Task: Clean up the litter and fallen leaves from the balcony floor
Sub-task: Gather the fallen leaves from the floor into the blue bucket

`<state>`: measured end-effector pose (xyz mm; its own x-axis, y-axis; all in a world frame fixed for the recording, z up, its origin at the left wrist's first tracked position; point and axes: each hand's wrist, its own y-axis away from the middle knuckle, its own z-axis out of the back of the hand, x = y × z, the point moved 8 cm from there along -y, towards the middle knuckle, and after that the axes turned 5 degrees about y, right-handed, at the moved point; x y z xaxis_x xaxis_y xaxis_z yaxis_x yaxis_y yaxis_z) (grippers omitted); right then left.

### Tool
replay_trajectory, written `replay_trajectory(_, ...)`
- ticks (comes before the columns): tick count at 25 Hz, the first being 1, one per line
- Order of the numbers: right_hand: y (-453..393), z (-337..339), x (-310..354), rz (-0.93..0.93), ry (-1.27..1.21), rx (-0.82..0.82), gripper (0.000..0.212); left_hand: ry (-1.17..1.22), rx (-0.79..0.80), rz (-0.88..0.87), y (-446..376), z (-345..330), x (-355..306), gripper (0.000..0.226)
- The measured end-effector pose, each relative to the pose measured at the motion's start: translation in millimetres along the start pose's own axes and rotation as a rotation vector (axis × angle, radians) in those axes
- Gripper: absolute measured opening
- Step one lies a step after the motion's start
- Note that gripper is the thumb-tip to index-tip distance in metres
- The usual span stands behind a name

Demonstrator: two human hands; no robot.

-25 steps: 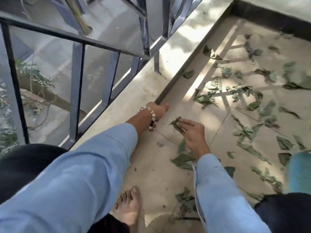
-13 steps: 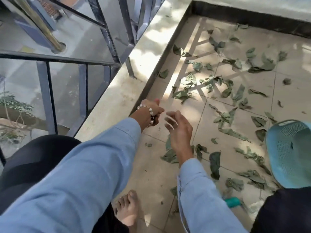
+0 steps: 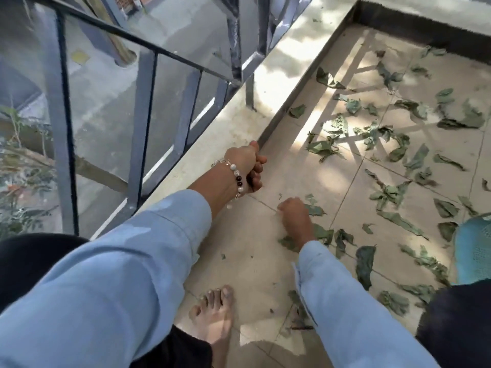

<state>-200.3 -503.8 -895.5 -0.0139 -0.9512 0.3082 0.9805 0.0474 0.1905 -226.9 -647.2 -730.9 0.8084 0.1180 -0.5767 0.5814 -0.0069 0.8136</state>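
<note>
Several green fallen leaves (image 3: 390, 192) lie scattered over the beige tiled balcony floor (image 3: 247, 248). My right hand (image 3: 295, 216) is down on the floor with its fingers curled over a small leaf (image 3: 316, 209), which sticks out to the right from under them. My left hand (image 3: 247, 168), with a bead bracelet on the wrist, grips the edge of the raised concrete ledge (image 3: 212, 144), thumb on top and fingers curled against its side. More leaves (image 3: 365, 264) lie just right of my right sleeve.
A blue mesh basket (image 3: 474, 251) stands at the right edge. A grey metal railing (image 3: 143, 102) runs along the ledge on the left, with a drop beyond it. My bare foot (image 3: 215, 312) rests on the tiles near the bottom. A dark wall base (image 3: 425, 30) closes the far side.
My right hand, which held a leaf a second ago and then opened in the air, has come down onto another leaf on the floor. The left hand stays on the ledge.
</note>
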Motion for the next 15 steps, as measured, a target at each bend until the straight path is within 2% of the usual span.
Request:
replay_trajectory(2, -1.5, 19.3, -29.7, -0.135, -0.026, -0.036, 0.027, 0.004, 0.012, -0.005, 4.5, 6.4, -2.0, 0.051)
replay_trajectory(5, 11.4, 18.5, -54.9, -0.345, 0.001, -0.055, 0.030, 0.012, 0.047, 0.005, 13.3, 7.7, -2.1, 0.049)
replay_trajectory(8, 22.6, -18.4, -43.7, -0.386, -0.042, 0.233, 0.059, -0.016, 0.061, -0.014, 21.5, 7.3, -3.0, 0.047)
replay_trajectory(10, 28.3, -33.2, -37.8, -0.358, 0.065, 0.287, 0.070, -0.016, 0.085, -0.014, 20.3, 1.8, -0.5, 0.048)
replay_trajectory(12, 30.1, -26.6, -29.1, -0.248, 0.229, 0.171, 0.056, -0.030, 0.080, -0.004, 17.0, -0.8, 1.5, 0.049)
replay_trajectory(14, 28.9, -15.0, -26.9, -0.129, 0.289, 0.042, 0.037, -0.060, 0.101, 0.013, 13.8, -7.5, 4.8, 0.049)
replay_trajectory(15, 28.9, -8.3, -29.5, -0.107, 0.306, 0.029, 0.033, -0.058, 0.133, 0.031, 15.7, -14.1, 6.4, 0.049)
